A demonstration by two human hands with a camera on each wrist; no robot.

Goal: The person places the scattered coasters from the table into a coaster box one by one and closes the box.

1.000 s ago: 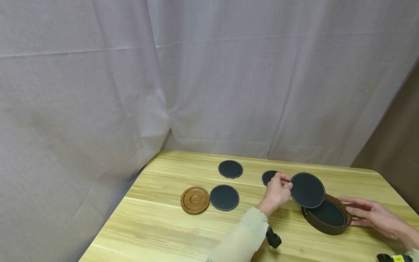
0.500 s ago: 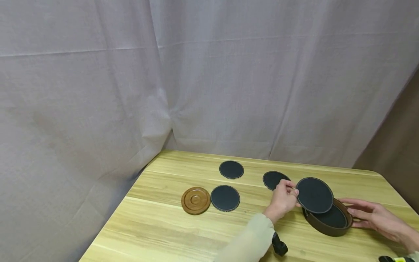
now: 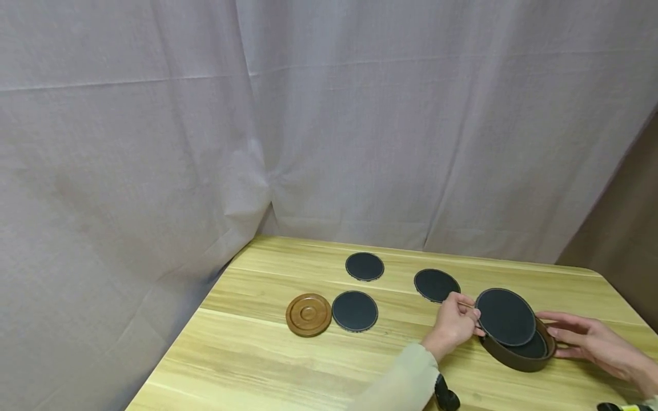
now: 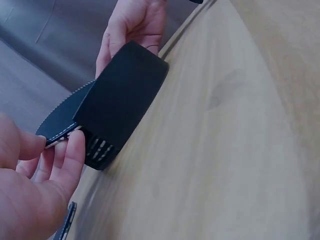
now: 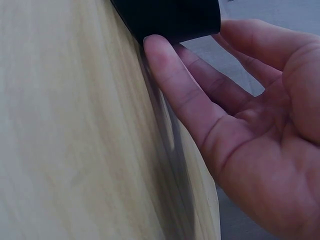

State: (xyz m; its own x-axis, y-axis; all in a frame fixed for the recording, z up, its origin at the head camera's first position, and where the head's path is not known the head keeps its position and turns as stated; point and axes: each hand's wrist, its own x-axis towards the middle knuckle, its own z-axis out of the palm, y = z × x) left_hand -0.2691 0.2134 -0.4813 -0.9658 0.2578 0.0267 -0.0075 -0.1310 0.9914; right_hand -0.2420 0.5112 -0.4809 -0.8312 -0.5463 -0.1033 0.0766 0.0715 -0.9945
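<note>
My left hand (image 3: 454, 325) pinches the edge of a round black coaster (image 3: 505, 317) with pale edge stitching. This coaster is tilted over the round brown coaster holder (image 3: 516, 361), partly covering its opening. Inside the holder lies another black coaster (image 3: 532, 347), only partly visible. My right hand (image 3: 591, 342) holds the holder's right side, thumb by the rim and fingers along the wall. In the left wrist view the thumb and fingers grip the coaster's stitched edge (image 4: 62, 135) beside the dark holder wall (image 4: 122, 90). In the right wrist view, fingertips touch the holder (image 5: 175, 17).
Three more black coasters lie flat on the wooden table (image 3: 247, 354): one at the back (image 3: 365, 266), one just beyond my left hand (image 3: 436, 285), and one (image 3: 354, 311) beside a brown wooden disc (image 3: 308, 315) with ringed grooves. A grey curtain (image 3: 360, 142) hangs behind.
My left hand has moved right and down with the pinched coaster, which now covers more of the holder. The coaster behind that hand shows more fully. My right hand stays at the holder.
</note>
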